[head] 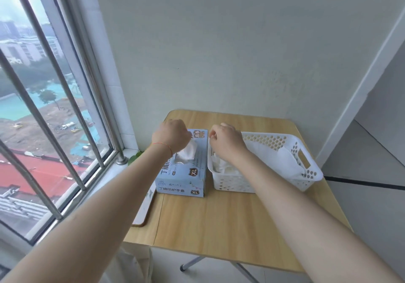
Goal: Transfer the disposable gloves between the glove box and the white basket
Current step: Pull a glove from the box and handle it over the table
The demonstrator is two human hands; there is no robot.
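Two "XL" labels, glove box (183, 174)

A light wooden folding table (230, 217) fills the lower centre of the frame. On it, the pale blue cardboard glove box (184, 173) stands left of the white perforated plastic basket (306, 173), nearly touching. White disposable gloves (287, 160) lie in the basket. A barred window (43, 107) occupies the left.
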